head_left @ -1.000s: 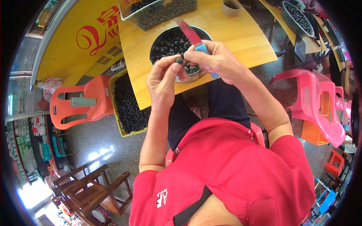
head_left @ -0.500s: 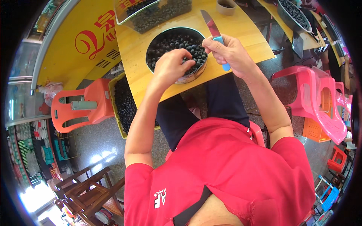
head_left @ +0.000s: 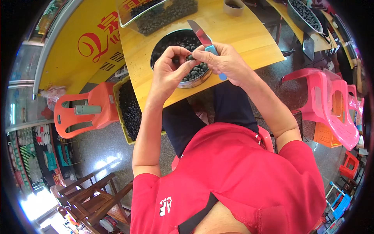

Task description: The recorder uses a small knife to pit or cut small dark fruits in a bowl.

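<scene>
Over a round container [head_left: 156,48] of dark, round, berry-like fruit [head_left: 183,41], my two hands meet. Between thumb and fingers, my left hand [head_left: 166,72] pinches one small dark round fruit [head_left: 190,57]. My right hand [head_left: 228,62] is wrapped around the blue handle of a knife [head_left: 200,34], its blade pointing up and away to the left. The right thumb and fingertip come up against the pinched fruit, close to the left fingertips. Both hands partly cover the container's near side.
The wooden table [head_left: 249,48] bears a clear plastic box [head_left: 163,21] of similar dark fruit and a small cup [head_left: 233,8]. A yellow crate [head_left: 115,97] of dark fruit stands left of my legs, beside an orange chair [head_left: 102,99]. Pink chairs [head_left: 317,91] are at right.
My left hand has lifted out of the container with a fruit in its fingers. My right hand and the knife have moved left to meet it.
</scene>
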Demonstrator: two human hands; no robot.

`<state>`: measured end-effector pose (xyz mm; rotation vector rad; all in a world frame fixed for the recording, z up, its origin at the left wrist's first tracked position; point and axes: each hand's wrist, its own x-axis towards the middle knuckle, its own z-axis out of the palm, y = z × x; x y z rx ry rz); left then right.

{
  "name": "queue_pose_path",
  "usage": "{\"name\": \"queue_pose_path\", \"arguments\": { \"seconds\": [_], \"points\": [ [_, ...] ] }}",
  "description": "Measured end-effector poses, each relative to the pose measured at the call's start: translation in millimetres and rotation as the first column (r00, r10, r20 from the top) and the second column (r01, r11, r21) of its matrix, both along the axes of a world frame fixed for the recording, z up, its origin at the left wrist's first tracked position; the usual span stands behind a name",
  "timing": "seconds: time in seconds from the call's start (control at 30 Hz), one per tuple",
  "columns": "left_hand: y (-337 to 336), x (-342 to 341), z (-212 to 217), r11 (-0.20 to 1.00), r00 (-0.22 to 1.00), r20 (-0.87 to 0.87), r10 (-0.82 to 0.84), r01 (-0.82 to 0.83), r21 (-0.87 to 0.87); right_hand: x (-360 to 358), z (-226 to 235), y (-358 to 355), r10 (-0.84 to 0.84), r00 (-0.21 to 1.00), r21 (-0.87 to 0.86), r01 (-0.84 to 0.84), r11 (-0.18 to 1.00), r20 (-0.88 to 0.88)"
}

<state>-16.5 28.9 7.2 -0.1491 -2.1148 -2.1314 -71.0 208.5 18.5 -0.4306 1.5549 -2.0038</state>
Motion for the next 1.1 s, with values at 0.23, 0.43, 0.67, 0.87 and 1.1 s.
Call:
{"name": "queue_pose_path", "arguments": {
  "seconds": [0.23, 0.43, 0.67, 0.87, 1.1],
  "points": [
    [9.4, 11.9, 4.9, 0.992, 0.993, -0.035, 0.114, -0.111, 0.067, -4.8, -10.9, -6.8, 0.073, 0.995, -0.159, -0.062, 0.985, 0.069],
    [5.5, 15.9, -4.6, 0.963, 0.959, -0.09, 0.267, -0.269, -0.004, 1.6, -6.3, -13.5, 0.087, 0.991, -0.153, -0.072, 0.986, 0.1],
    [7.3, 16.7, 0.4, 0.805, 0.918, -0.318, 0.236, -0.368, -0.466, 4.3, -8.2, -20.8, -0.042, 0.989, -0.022, 0.04, 0.999, -0.142],
    [9.7, 19.7, -11.2, 0.941, 0.94, -0.128, 0.315, -0.327, -0.088, 2.6, -4.8, -16.9, 0.052, 0.994, -0.113, -0.041, 0.993, 0.095],
    [14.7, 26.2, -7.6, 0.955, 0.956, -0.045, 0.291, -0.287, 0.077, 2.9, -9.5, -20.0, 0.035, 0.989, -0.153, -0.013, 0.988, 0.143]
  ]
}}
